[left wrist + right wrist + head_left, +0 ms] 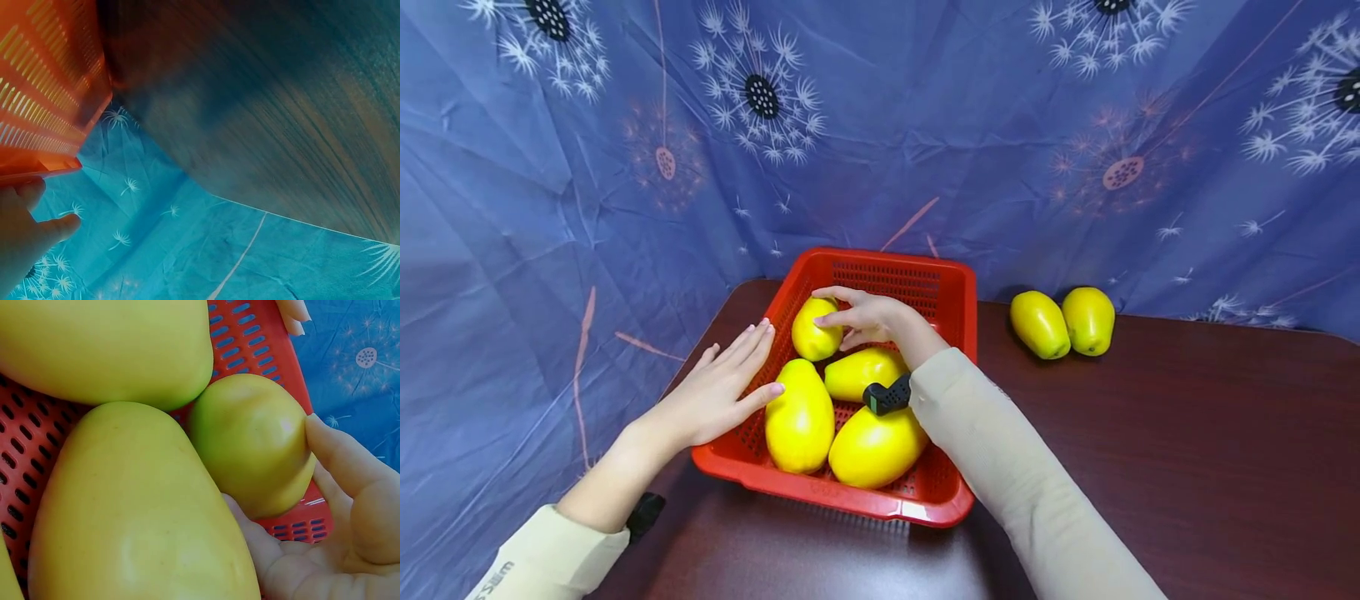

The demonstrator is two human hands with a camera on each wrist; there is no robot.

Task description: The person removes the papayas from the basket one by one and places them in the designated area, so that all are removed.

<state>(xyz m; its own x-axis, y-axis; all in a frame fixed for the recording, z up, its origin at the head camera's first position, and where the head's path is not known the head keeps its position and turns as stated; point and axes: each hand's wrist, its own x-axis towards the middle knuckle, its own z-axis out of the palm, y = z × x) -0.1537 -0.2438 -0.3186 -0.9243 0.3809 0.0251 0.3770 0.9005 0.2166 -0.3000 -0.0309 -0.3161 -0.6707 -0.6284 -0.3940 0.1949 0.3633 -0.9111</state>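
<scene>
We see the right grip [872,318] curled about one small fruit [815,333], thumb and fingers set against its sides. That fruit sits in the far left part of the red basket [835,493]; it is glossy, smooth and rounded, mostly yellow, with a green tinge (clearest to us in the right wrist view) on the side facing its neighbours. The left grip [722,392] lies flat with its fingers straight along the basket's left rim, its thumb reaching inward to the edge of the pear-shaped fruit [800,425]; we cannot tell whether the two touch.

Three larger yellow fruits share the basket: the pear-shaped one at the near left, an oblong fruit [859,372] on its side in the middle, and a plump fruit [872,454] at the near right. From the head, a black wrist device [887,398] and the right sleeve [1000,467] block part of our view of the last two. The basket stands on a dark brown counter [1187,417]. Well to its right, two yellow-green fruits [1039,325] lie side by side before a blue cloth [880,125] patterned with dandelions.
</scene>
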